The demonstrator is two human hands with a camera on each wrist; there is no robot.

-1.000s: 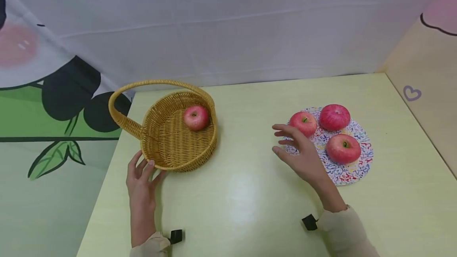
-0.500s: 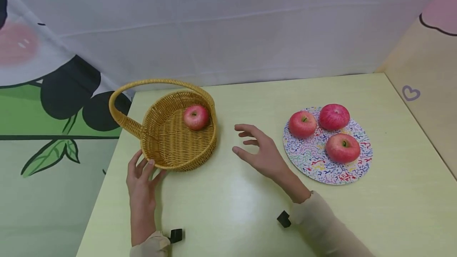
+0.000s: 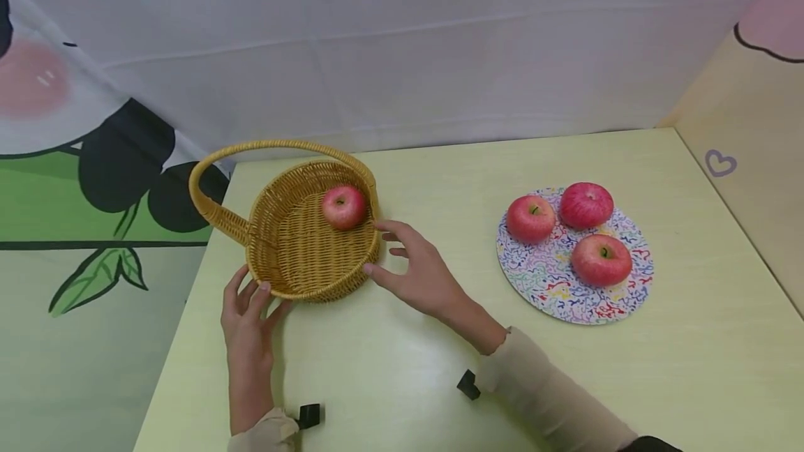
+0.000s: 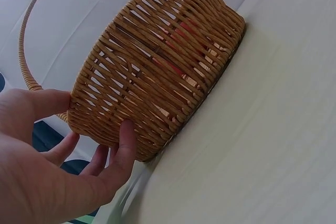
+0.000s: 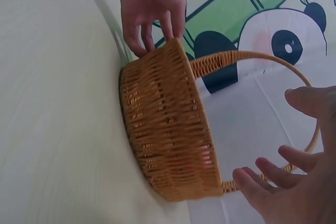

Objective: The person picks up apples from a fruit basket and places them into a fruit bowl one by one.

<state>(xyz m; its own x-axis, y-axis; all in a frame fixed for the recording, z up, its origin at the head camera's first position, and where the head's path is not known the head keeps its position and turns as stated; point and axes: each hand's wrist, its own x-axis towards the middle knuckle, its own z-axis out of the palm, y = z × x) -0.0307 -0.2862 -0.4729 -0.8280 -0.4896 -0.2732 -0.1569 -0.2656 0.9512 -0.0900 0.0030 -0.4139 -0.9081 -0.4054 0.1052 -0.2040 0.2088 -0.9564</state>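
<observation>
A round wicker basket with a tall hoop handle stands at the table's left. One red apple lies inside it, showing through the weave in both wrist views. My left hand holds the basket's near-left side, its bent fingers spread along the rim and outer wall. My right hand is at the basket's right side with fingers and thumb apart. Nothing is between them, and its fingertips overlap the rim in the head view. In the right wrist view, this hand appears beside the handle.
On the right lies a round patterned plate bearing three red apples, the nearest apple towards its front right. A pale cloth hangs behind the table. A printed panda cloth is at the left.
My right hand has moved left from beside the plate, across the table to the basket's right rim. My left hand, the basket and the apples stay as they were.
</observation>
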